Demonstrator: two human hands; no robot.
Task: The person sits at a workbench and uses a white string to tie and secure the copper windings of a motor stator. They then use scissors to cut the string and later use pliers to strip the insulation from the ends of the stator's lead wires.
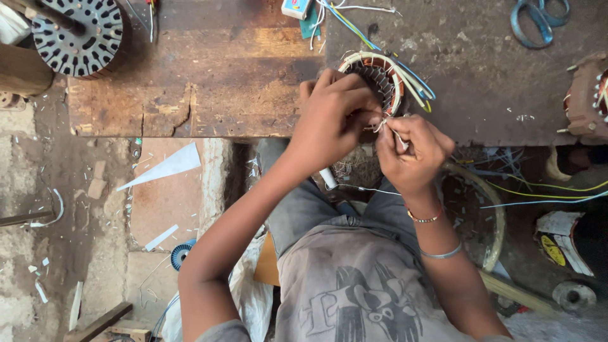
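A round motor stator (382, 77) with copper windings and coloured lead wires lies on the edge of a worn wooden bench (209, 76). My left hand (332, 120) is curled over the stator's near side, fingers closed on it. My right hand (411, 149) sits just to the right, below the stator, pinching a thin white thread or wire (386, 126) that runs to the winding. Blue, yellow and white wires (411, 79) trail off the stator's right side.
A bare laminated stator core (79, 31) stands at the bench's far left. Blue scissors (538, 19) lie at the top right, another wound stator (589, 98) at the right edge. A small box (296, 7) and loose wires sit at the top. Paper scraps litter the floor.
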